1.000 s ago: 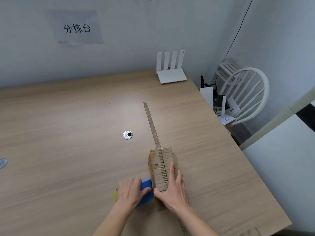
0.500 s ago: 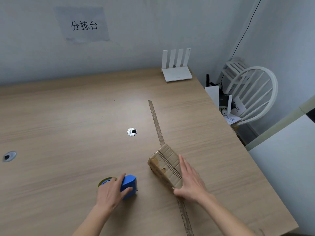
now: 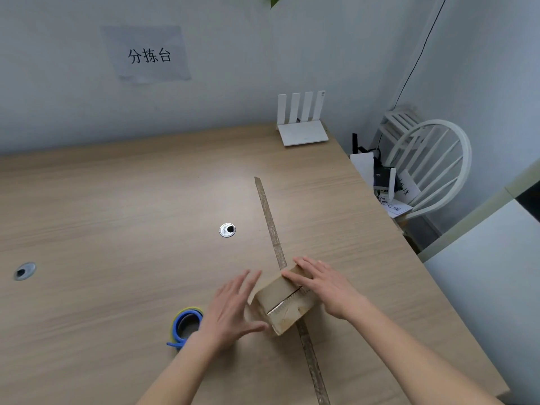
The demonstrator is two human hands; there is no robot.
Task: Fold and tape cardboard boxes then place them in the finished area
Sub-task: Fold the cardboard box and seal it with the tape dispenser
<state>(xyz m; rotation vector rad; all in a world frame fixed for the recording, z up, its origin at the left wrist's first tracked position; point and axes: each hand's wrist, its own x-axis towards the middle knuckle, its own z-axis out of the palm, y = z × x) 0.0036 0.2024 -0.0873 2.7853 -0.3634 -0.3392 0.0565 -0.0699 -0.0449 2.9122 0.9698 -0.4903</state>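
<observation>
Resting on the near right part of the counter (image 3: 117,229), the small cardboard box (image 3: 282,302) lies across a long strip of tape (image 3: 270,220) that runs from far to near under it. Its long axis slants from far right to near left, and a taped seam shows along its top face. The right hand (image 3: 324,285) lies flat on the far right end of the box, fingers (image 3: 306,266) straight and together, pressing rather than gripping. The left hand (image 3: 233,308) sits just left of the box with its fingers spread wide and straight; the thumb reaches toward the near left corner, and whether it touches the cardboard I cannot tell. So the box lies between the two hands, the right one already on it and the left one closest to its free end.

My reading is that the box is folded and taped, and the coming move needs both hands to close on its two short ends along that slanted axis. The blue tape dispenser (image 3: 185,327) stands just left of the left wrist, held by neither hand. No container shows on the counter, and no finished area is marked there.
</observation>
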